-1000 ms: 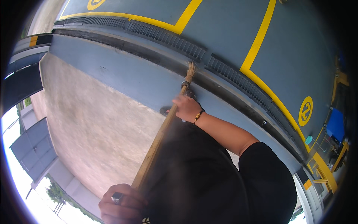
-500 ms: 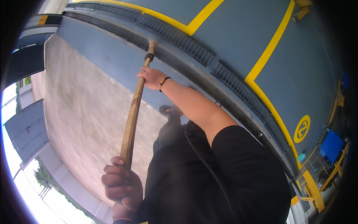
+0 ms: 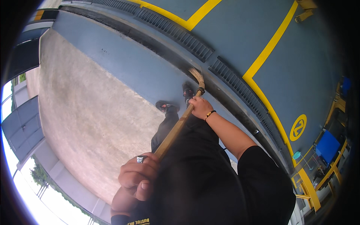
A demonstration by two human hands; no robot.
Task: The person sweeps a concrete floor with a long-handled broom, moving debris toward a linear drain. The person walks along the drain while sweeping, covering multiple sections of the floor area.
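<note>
Gripping broom [image 3: 175,132], circled yellow numeral [image 3: 298,128], shirt lettering [image 3: 138,221]

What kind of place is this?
Probably a garage or vehicle bay, though I can't be sure. The blue-grey floor has painted yellow lines marking out spaces and a yellow circle, with metal drain grates along the edge.

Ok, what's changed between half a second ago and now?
The broom's bristles have swung to the person's right along the dark gutter and closer to the body, and now bend leftward. The right hand moved right and closer with them; the left hand shifted slightly right. The right shoe, hidden by the arm before, now shows. Both hands kept their grip on the broom handle; nothing was let go.
</note>
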